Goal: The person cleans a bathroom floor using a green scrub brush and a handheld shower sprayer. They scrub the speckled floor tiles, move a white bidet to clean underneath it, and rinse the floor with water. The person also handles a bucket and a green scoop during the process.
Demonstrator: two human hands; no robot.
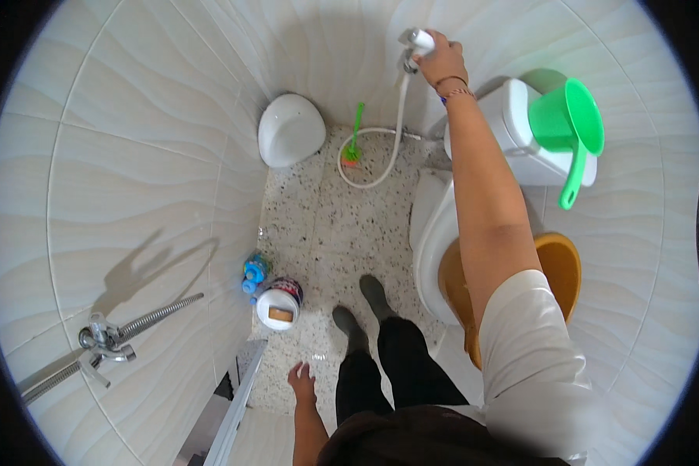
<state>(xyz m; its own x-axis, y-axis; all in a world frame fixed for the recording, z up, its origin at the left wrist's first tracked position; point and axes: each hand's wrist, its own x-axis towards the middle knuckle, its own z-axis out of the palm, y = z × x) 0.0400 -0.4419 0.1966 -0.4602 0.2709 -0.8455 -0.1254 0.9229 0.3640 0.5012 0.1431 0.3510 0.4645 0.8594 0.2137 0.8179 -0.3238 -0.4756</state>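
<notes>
My right hand (440, 58) reaches up to the far wall, its fingers closed round the white head of a bidet sprayer (421, 40) at its metal wall fitting. A white hose (401, 109) drops from there and loops on the floor. My left hand (303, 382) hangs low by my legs, holding nothing, with its fingers apart. Under my outstretched right arm are the white toilet (431, 256) and a brown-orange plastic basin (561, 268), both partly hidden by the arm. A green dipper (555, 120) rests on the toilet tank (512, 109).
A green-handled brush (353, 147) is inside the hose loop. A white basin-like container (291, 132) sits in the far-left corner. A lidded tub (279, 299) with a brown block on top stands beside blue bottles (254, 272). A metal tap (105, 342) juts from the left wall.
</notes>
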